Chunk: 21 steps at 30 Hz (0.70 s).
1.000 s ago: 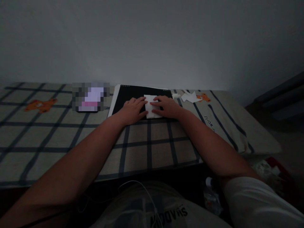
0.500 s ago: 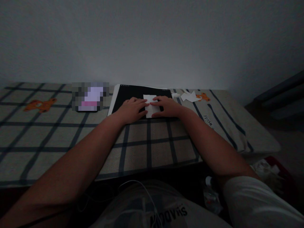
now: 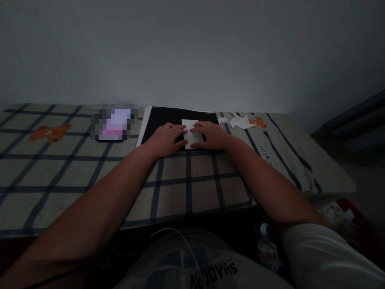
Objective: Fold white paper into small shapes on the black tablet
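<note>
A small white piece of paper (image 3: pixel 190 138), longer than it is wide, lies on a black flat sheet or folder (image 3: pixel 164 117) with a white edge. My left hand (image 3: pixel 167 139) rests at the paper's left side, fingers spread and fingertips on its edge. From the right, my right hand (image 3: pixel 213 135) reaches over the paper with its fingers apart, the tips touching its surface. Neither hand is closed around it. Fine creases in the paper are too dim to make out.
A checked cloth (image 3: pixel 171 180) covers the table, which meets a plain wall. On the left lies a phone (image 3: pixel 116 124), blurred out. White paper scraps (image 3: pixel 242 121) lie at the right. Below the edge are a plastic bottle (image 3: pixel 268 249) and a white cable (image 3: pixel 180 235).
The right hand's fingers have shifted very slightly on the paper. The left hand, paper and black sheet look almost the same.
</note>
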Available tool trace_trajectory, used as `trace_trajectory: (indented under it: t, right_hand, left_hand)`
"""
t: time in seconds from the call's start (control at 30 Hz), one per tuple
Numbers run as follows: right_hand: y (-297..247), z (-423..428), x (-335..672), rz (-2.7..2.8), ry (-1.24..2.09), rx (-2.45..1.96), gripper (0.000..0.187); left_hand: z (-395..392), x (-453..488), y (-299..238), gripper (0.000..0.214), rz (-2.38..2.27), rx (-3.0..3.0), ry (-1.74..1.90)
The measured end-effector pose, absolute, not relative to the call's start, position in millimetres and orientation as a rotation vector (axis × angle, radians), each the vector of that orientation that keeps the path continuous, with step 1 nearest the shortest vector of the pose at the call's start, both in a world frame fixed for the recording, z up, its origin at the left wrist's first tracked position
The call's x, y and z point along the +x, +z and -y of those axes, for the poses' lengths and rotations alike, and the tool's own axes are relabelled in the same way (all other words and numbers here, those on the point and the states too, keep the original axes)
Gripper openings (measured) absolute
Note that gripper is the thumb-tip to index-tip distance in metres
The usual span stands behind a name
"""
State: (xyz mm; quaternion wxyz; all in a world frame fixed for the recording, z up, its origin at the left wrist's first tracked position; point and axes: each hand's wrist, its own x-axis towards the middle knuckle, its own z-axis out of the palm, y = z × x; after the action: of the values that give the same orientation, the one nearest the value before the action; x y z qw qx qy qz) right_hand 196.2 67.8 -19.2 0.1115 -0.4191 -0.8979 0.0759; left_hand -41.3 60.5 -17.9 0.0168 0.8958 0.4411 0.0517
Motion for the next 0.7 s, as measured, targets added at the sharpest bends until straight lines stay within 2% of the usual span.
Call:
trace_trajectory:
  t: [0.23, 0.7]
  right_hand:
    - [-23.6, -73.8, 202.5, 2.644, 0.233, -1.199, 0.064]
    - [-21.6, -69.9, 200.5, 2.634, 0.241, -1.243, 0.071]
  left_hand:
    - [-58.1, -40.5, -20.4, 0.058, -1.388, 2.767, 0.231]
    - [-61.8, -42.4, -19.5, 0.060, -1.372, 2.747, 0.196]
